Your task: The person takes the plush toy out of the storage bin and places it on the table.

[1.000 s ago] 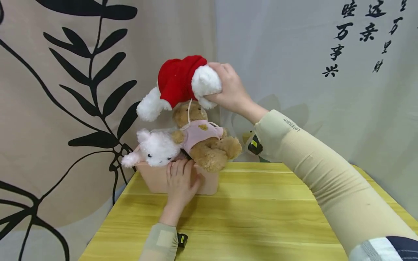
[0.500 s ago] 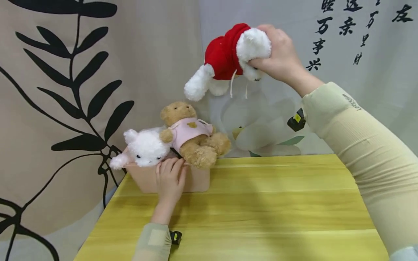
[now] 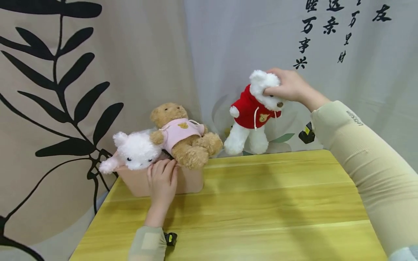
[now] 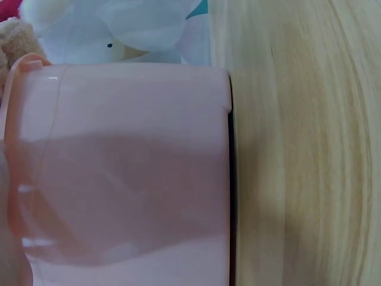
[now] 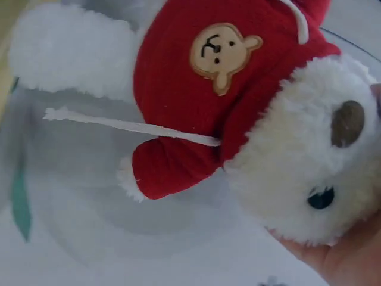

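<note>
In the head view my right hand grips the head of a white teddy bear in a red hoodie. The bear hangs nearly upright beyond the table's back edge, feet down, in front of the curtain. Its bear-face patch and loose drawstring show in the right wrist view. My left hand holds the front rim of a pink plastic bin, fingers hooked over the top. Heaped in the bin are a white plush toy and a brown teddy bear in a pink shirt.
The bin stands at the back left of a yellowish wooden table. Behind the table hangs a curtain printed with dark leaves and black characters. A pink plush limb sticks out over the bin's left side.
My right hand has carried the white bear up and rightward off the heap, then lowered it, turning it from sideways to upright. My left hand stays on the bin's rim.
</note>
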Tool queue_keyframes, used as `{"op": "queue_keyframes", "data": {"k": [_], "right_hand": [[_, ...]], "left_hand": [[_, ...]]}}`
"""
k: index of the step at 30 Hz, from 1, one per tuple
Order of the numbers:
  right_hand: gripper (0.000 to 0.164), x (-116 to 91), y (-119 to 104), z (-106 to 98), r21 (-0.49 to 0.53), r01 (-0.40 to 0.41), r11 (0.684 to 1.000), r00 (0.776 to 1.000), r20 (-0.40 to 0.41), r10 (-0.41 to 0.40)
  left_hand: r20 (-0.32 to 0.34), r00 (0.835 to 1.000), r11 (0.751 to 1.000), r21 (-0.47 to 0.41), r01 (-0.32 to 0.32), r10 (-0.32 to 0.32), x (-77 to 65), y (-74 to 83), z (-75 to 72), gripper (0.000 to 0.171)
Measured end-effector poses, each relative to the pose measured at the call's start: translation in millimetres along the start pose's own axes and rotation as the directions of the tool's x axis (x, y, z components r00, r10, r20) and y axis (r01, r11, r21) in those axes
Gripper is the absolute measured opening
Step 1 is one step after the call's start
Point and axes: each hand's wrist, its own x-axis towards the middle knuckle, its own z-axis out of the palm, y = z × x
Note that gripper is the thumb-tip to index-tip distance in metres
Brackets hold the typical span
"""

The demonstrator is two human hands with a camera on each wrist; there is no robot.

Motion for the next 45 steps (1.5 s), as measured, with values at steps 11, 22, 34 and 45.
{"op": "queue_keyframes", "data": {"k": [11,22,34,45], "right_hand": [[0.062,-19.7,25.3,116.5,-0.116,0.078,0.99,0.981,0.185,-0.055],[0.073,-31.9,24.5,187.7,-0.115,0.023,0.993,0.975,0.223,0.004],[0.103,-37.9,33.9,233.0,-0.005,0.082,0.997,0.99,0.115,-0.08],[0.083,-18.0,20.6,232.4,-0.12,-0.04,0.992,0.998,-0.048,0.035]], "left_hand": [[-0.003,1.0,0.999,0.019,-0.027,0.027,6.6,-9.3,0.2,0.02],[-0.001,1.0,1.0,0.021,-0.004,0.004,3.4,-8.4,-0.3,0.02],[0.009,1.0,1.0,0.018,-0.013,0.013,2.8,-7.6,0.4,0.02],[0.008,1.0,1.0,0.026,-0.009,0.008,3.0,-6.5,-0.5,0.02]]}}
